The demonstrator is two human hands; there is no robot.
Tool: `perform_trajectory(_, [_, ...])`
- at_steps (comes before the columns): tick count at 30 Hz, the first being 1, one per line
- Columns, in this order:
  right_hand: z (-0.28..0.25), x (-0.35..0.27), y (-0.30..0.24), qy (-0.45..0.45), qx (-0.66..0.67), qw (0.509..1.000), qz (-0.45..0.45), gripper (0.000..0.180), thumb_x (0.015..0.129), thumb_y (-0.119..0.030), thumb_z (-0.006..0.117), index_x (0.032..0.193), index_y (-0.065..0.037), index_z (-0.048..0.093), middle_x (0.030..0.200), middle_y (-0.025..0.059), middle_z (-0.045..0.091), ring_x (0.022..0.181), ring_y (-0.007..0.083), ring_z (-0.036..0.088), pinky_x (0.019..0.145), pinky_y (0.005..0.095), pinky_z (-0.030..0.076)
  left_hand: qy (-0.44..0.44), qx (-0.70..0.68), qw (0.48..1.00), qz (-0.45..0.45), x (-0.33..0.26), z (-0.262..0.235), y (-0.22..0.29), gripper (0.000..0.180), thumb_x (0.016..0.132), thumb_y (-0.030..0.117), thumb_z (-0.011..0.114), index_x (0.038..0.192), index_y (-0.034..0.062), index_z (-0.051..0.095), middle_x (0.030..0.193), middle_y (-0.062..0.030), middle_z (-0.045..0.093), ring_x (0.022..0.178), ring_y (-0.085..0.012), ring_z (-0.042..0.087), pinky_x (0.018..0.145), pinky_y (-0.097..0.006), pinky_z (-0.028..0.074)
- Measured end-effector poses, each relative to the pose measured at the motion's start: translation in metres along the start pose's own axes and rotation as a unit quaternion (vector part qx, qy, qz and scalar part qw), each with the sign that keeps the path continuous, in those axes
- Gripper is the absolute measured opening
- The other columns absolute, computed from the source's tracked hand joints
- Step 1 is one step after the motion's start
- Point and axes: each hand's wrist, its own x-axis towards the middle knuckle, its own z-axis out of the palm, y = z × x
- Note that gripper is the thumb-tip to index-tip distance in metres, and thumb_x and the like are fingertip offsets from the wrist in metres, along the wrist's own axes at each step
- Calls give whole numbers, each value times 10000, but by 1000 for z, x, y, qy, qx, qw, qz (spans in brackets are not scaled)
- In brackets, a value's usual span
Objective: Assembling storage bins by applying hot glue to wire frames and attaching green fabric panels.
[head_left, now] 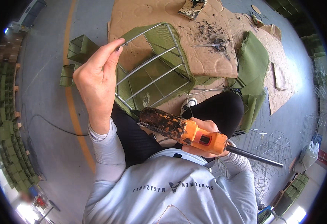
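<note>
My right hand is closed around an orange hot glue gun, its front caked with dark residue. A black glue stick pokes out of the gun's back end. The gun's nozzle is by the lower left corner of a metal wire frame, tilted over my lap. Green woven fabric covers the frame's sides. At the frame's left side, my left hand pinches the fabric edge between thumb and fingers.
Flattened cardboard lies ahead, bearing scissors and dark crumbs. Green fabric pieces drape at its right. Green boxes stand left of the frame. Bare wire frames sit at right, and a cable crosses the floor at left.
</note>
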Motion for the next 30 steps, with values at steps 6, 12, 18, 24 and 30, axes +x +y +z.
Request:
perform_trajectory(6, [1, 6, 0, 22, -5, 1000, -11, 347, 712, -149, 789, 973, -4, 612, 798, 71, 599, 636, 238, 596, 582, 315, 451, -2, -5, 1000, -5, 0, -1, -1, 129, 876, 65, 694, 996, 35, 730, 761, -127, 699, 610, -106, 599, 583, -243, 464])
perform_trajectory(12, [0, 10, -5, 5, -1, 1000, 15, 365, 703, -139, 791, 989, 9, 618, 851, 96, 597, 692, 256, 597, 624, 324, 454, -8, -7, 1000, -16, 1, -3, 0, 133, 872, 61, 696, 999, 35, 729, 735, -130, 684, 588, -100, 572, 570, -247, 454])
perform_trajectory(18, [2, 21, -7, 22, -24, 998, -58, 314, 750, -131, 788, 924, -34, 544, 691, 56, 547, 573, 225, 560, 541, 320, 440, -7, -14, 1000, -7, 0, -1, -2, 137, 868, 55, 700, 1000, 39, 730, 712, -125, 673, 572, -92, 549, 557, -244, 445])
perform_trajectory(24, [2, 27, -7, 26, -11, 998, -48, 327, 763, -156, 785, 959, -30, 556, 730, 67, 557, 603, 229, 556, 562, 318, 438, -4, -15, 1000, -2, 0, -1, -5, 160, 908, 111, 680, 1048, 66, 743, 622, 26, 397, 569, -29, 329, 494, -227, 258])
perform_trajectory(30, [0, 32, -12, 21, -19, 996, -83, 379, 777, -153, 779, 1064, -11, 577, 791, 88, 577, 675, 233, 573, 613, 317, 453, -4, -19, 1000, -7, 0, -1, -6, 156, 911, 112, 677, 1046, 69, 743, 623, 28, 397, 569, -27, 328, 491, -229, 261])
